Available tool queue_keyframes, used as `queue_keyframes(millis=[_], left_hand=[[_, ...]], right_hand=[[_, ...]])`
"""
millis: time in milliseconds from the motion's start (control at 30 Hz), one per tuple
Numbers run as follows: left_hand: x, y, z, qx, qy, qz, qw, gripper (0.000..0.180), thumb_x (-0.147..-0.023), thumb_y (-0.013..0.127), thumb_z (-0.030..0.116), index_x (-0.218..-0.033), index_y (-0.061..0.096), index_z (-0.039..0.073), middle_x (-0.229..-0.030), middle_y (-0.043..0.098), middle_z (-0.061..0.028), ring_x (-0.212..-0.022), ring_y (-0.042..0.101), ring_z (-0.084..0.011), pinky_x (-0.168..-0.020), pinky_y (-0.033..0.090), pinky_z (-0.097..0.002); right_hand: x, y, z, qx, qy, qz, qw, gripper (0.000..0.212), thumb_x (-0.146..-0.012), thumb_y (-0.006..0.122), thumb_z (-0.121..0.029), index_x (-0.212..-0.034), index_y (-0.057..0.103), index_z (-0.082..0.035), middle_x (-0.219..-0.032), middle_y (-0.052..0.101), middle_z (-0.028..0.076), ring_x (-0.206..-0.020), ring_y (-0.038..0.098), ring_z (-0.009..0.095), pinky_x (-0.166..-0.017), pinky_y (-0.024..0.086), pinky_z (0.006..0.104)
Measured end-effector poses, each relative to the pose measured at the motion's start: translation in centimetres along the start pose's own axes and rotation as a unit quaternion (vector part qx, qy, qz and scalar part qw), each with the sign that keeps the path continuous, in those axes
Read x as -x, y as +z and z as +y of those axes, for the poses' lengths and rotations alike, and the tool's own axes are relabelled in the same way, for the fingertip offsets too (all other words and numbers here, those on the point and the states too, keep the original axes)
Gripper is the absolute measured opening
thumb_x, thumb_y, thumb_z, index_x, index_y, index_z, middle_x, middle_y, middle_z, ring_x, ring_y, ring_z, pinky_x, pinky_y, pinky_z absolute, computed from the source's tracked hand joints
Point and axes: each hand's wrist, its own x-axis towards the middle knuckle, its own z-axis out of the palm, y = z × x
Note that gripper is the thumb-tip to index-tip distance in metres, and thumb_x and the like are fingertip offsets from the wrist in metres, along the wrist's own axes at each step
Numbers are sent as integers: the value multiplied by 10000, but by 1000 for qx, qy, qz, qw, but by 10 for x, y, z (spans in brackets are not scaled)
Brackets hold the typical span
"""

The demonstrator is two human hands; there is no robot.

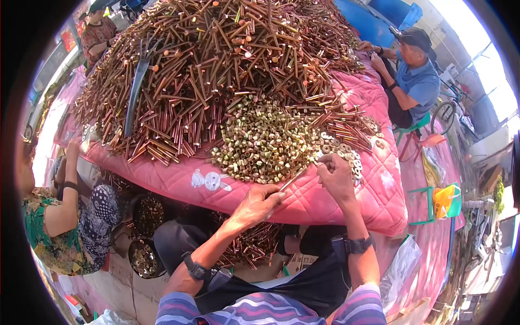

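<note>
Metal rod (293,179), one: held at its lower end in the left hand (254,205), thumb and fingers closed narrowly around it; placed over the near edge of the pink quilted cover (314,208), slanted up and to the right, its far end directed toward the right hand.

Right hand (335,176): held just beside the rod's far end, thumb and forefinger brought close together; whether anything is pinched between them cannot be told.

Dark wristbands (359,245), two: worn one on each wrist.

Small brass-coloured fittings (265,141), many: heaped on the cover, beyond the hands.

Pale flat rings (346,154), a scatter: laid to the right of the fittings, near the right hand.

Copper-coloured rods (216,70), a large mound: piled behind the fittings.

Long dark implement (136,89), pronged at its upper end: laid on the left flank of the mound.

Round black containers (160,265), two: set below the cover's near edge, left of the knees, filled with small metal pieces.

Persons, three: one in a blue shirt (420,81) seated at right, one in a green patterned top (49,238) at left, one at upper left (97,35).
</note>
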Motion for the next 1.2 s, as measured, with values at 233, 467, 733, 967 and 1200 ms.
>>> queue_keyframes(millis=[233, 467, 733, 967, 1200], left_hand=[[1, 3, 4, -19, 25, -15, 999, 275, -993, 579, 250, -875, 669, 18, -621, 483, 56, -529, 437, -45, -484, 353, -239], [2, 4, 1, -47, 47, -27, 997, 251, -998, 567, 224, -885, 665, 23, -638, 487, 55, -553, 444, -38, -496, 356, -230], [2, 0, -1, -75, 47, -41, 995, 246, -982, 565, 198, -873, 647, -7, -675, 495, 21, -639, 454, -78, -585, 390, -284], [-1, -4, -6, -72, 59, -54, 994, 205, -983, 567, 171, -901, 664, 9, -712, 481, 55, -647, 436, -48, -567, 373, -243], [0, -5, 1, -115, 68, -62, 989, 187, -960, 570, 151, -921, 660, -8, -703, 492, 15, -666, 449, -85, -607, 392, -285]], right_hand=[[31, -19, -22, -305, 24, -91, 948, 238, -965, 622, -79, -1160, 636, 58, -937, 713, 138, -708, 695, 162, -554, 554, 246], [36, -21, -22, -309, -45, -97, 945, 224, -950, 652, -67, -1141, 663, 50, -921, 706, 107, -751, 702, 148, -582, 552, 236], [35, -26, -26, -241, -119, -118, 956, 196, -905, 667, 26, -1098, 692, 45, -1001, 672, 103, -798, 677, 134, -613, 549, 225], [35, -34, -34, -197, -110, -142, 964, 178, -903, 690, -18, -1069, 709, 44, -927, 660, 76, -759, 650, 110, -617, 536, 221], [37, -32, -35, -187, -90, -152, 966, 172, -917, 691, -57, -1057, 710, 41, -876, 651, 55, -728, 638, 98, -622, 526, 233]])
